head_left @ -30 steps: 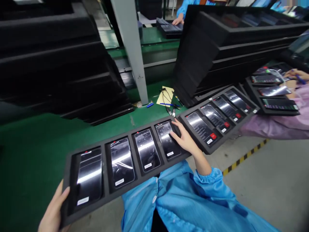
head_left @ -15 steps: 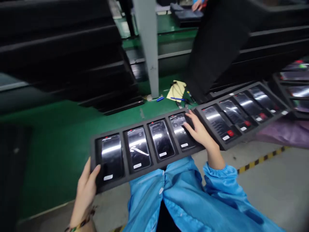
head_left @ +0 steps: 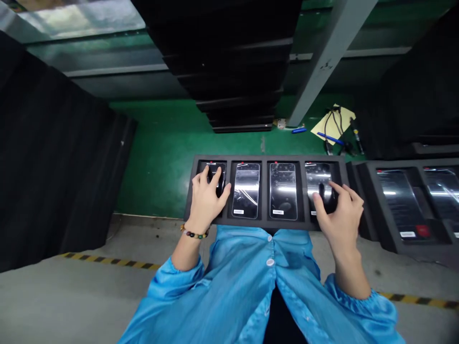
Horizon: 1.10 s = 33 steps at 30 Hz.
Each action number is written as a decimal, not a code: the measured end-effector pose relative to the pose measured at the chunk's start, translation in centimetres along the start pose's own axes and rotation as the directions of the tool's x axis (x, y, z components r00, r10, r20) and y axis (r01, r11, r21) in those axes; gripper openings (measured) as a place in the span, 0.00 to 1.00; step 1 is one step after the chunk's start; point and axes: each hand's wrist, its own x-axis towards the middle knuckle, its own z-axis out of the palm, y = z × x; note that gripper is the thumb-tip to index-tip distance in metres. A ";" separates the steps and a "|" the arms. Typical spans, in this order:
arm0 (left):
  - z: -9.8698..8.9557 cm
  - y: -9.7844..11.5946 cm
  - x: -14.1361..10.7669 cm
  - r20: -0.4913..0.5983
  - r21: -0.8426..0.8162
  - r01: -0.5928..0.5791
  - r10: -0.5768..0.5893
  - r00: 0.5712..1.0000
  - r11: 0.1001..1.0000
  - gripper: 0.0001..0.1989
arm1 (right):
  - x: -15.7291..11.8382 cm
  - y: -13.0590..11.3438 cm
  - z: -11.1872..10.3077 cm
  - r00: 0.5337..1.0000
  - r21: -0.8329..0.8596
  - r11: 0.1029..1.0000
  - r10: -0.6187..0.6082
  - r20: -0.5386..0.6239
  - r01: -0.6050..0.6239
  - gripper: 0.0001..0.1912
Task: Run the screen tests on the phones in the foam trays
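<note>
The likeliest trouble is a tip: the tray's near rim (head_left: pixel 251 223) seems to reach past the front edge of the tabletop (head_left: pixel 161 167), close against the blue coat (head_left: pixel 244 272), so weight on that side or a nudge from the body could tilt it. Fingertips dragged over the glass could also leave smears or scratches, and a phone lifted by one edge could slip from the fingers and knock a divider. To the right, a second tray (head_left: pixel 380 215) sits just beside the first, so a sideways push could make the two bump. The cables (head_left: pixel 327 126) lie just behind the tray's right end, where a backward shove might catch them.

The left hand (head_left: pixel 206 203) is spread over the leftmost phone (head_left: pixel 220 189), the fingers parted and reaching to its upper part, the thumb out by the divider. The right hand (head_left: pixel 342 215) is half open at the rightmost phone (head_left: pixel 317 179), its thumb and forefinger well apart. Neither hand shows a closed pinch, and I cannot tell how firmly the fingertips press (the glare on the glass does not help). Two middle phones (head_left: pixel 246 191) lie face up in their slots, between the hands, with nothing touching them from above.
</note>
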 end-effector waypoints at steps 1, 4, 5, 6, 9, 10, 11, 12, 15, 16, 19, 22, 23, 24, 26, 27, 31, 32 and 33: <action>0.0 -0.3 0.1 0.012 -0.003 -0.009 0.009 1.000 1.000 0.31 | 0.1 0.1 0.0 1.000 0.002 1.000 -0.003 0.000 0.003 0.32; -0.4 -1.3 0.2 0.055 -0.018 -0.049 0.050 0.997 0.999 0.31 | 0.3 0.2 0.1 1.000 0.000 1.000 -0.011 0.004 0.011 0.31; -0.5 -1.5 0.2 0.066 -0.015 -0.053 0.054 0.996 0.998 0.32 | 0.2 0.1 0.1 1.000 0.009 1.000 -0.007 0.005 0.007 0.30; -0.6 -1.6 0.2 0.071 -0.007 -0.047 0.048 0.996 0.999 0.33 | 0.2 0.0 0.0 1.000 0.030 1.000 0.002 0.004 -0.003 0.30; -0.8 -1.5 0.5 0.071 0.028 0.011 -0.013 0.997 1.000 0.33 | 0.0 -0.6 -0.4 0.999 0.145 0.988 0.054 0.003 -0.053 0.28; -0.9 -1.5 0.7 0.067 0.031 0.036 -0.038 0.997 0.999 0.34 | -0.1 -0.8 -0.5 0.997 0.197 0.978 0.074 0.003 -0.073 0.28; -1.1 -1.6 0.9 0.061 0.029 0.060 -0.061 0.996 0.998 0.35 | -0.1 -0.9 -0.7 0.996 0.251 0.964 0.094 0.005 -0.092 0.28; -1.2 -1.7 1.2 0.050 0.016 0.083 -0.084 0.995 0.996 0.38 | 0.0 -0.9 -0.8 0.994 0.300 0.948 0.112 0.008 -0.109 0.28; -1.6 -2.5 2.0 0.013 -0.119 0.187 -0.186 0.982 0.975 0.44 | 0.8 -0.3 -0.8 0.990 0.385 0.912 0.136 0.047 -0.144 0.29; -1.6 -2.9 2.2 0.022 -0.174 0.231 -0.230 0.973 0.957 0.44 | 1.3 0.1 -0.7 0.989 0.390 0.908 0.132 0.072 -0.150 0.30; -1.6 -4.0 2.5 0.117 -0.316 0.334 -0.313 0.943 0.888 0.43 | 2.5 1.6 -0.8 0.979 0.411 0.892 0.139 0.149 -0.189 0.32; -1.4 -5.1 2.1 0.167 -0.457 0.380 -0.342 0.925 0.804 0.42 | 2.7 2.9 -1.9 0.963 0.407 0.880 0.172 0.209 -0.245 0.35; -1.4 -5.4 1.8 0.170 -0.493 0.389 -0.352 0.920 0.778 0.43 | 2.4 3.1 -2.4 0.957 0.387 0.887 0.172 0.234 -0.254 0.36; -1.5 -5.6 1.4 0.169 -0.508 0.396 -0.362 0.917 0.765 0.44 | 2.0 3.1 -2.9 0.953 0.352 0.902 0.166 0.252 -0.250 0.36; -1.6 -5.7 0.5 0.173 -0.481 0.397 -0.360 0.917 0.782 0.43 | 0.9 2.4 -3.8 0.963 0.258 0.947 0.131 0.235 -0.192 0.35; -1.7 -5.4 0.0 0.165 -0.447 0.386 -0.349 0.922 0.807 0.42 | 0.4 1.6 -4.0 0.977 0.202 0.969 0.102 0.189 -0.141 0.34; -2.0 -1.9 -1.4 -0.066 -0.265 0.181 -0.205 0.977 0.947 0.33 | -0.8 -2.7 -3.3 0.996 0.085 0.993 -0.087 0.028 0.085 0.25; -1.9 -0.5 -1.6 -0.107 -0.222 0.100 -0.126 0.986 0.970 0.30 | -1.0 -3.9 -2.5 0.989 0.088 0.988 -0.135 0.059 0.130 0.23; -1.7 1.0 -1.7 -0.112 -0.183 0.021 -0.042 0.993 0.983 0.28 | -1.2 -4.9 -1.7 0.978 0.089 0.982 -0.178 0.110 0.169 0.23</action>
